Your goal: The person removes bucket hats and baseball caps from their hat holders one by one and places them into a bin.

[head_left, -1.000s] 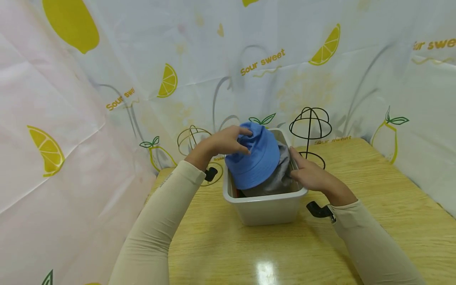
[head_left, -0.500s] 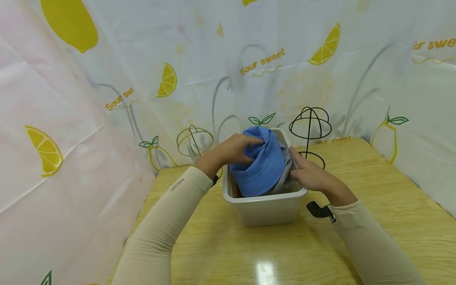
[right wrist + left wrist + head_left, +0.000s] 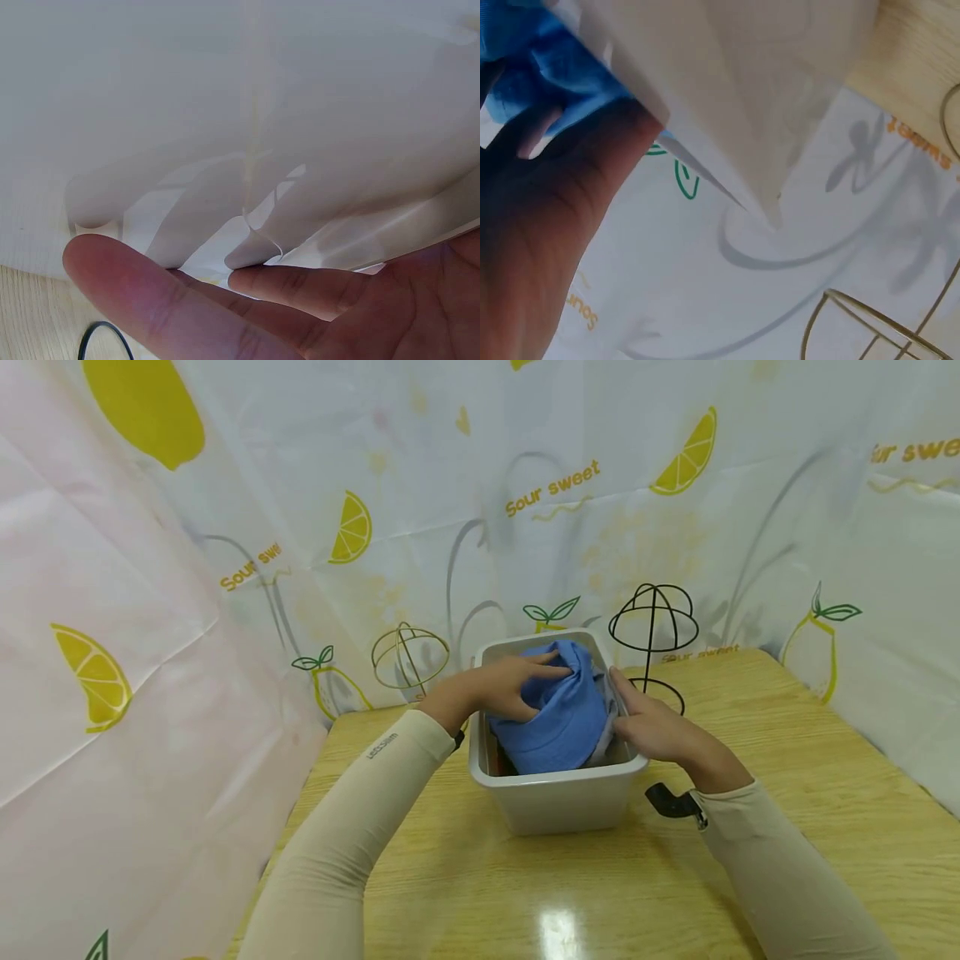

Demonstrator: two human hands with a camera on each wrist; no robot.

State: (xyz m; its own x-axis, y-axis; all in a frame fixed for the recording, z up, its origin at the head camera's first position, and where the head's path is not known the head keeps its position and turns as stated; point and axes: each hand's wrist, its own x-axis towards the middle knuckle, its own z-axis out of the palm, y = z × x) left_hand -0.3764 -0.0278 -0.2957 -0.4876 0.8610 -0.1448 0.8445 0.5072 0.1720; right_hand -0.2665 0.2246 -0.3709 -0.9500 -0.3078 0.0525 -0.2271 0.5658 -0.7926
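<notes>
In the head view, a blue bucket hat (image 3: pixel 558 739) lies crumpled inside a light grey plastic bin (image 3: pixel 566 802). My left hand (image 3: pixel 502 687) reaches over the bin's left side, and its spread fingers press on the hat, which folds beneath them. Beside the hat shows a grey cloth item (image 3: pixel 606 747), mostly covered. My right hand (image 3: pixel 656 727) holds the bin at its right rim. In the right wrist view, fingers (image 3: pixel 300 289) lie along the bin's outer wall (image 3: pixel 172 90). The left wrist view shows the blue hat (image 3: pixel 562 71) beyond the left hand's fingers, partly hidden.
A gold wire hat stand (image 3: pixel 408 656) stands behind the bin on the left, a black wire stand (image 3: pixel 651 627) behind it on the right. Everything rests on a wooden table (image 3: pixel 465 877). A lemon-printed cloth (image 3: pixel 420 443) hangs behind and at the sides.
My left hand has moved right and downward, pushing the blue hat lower into the bin. More of the grey cloth is now covered. My right hand and the bin have stayed still.
</notes>
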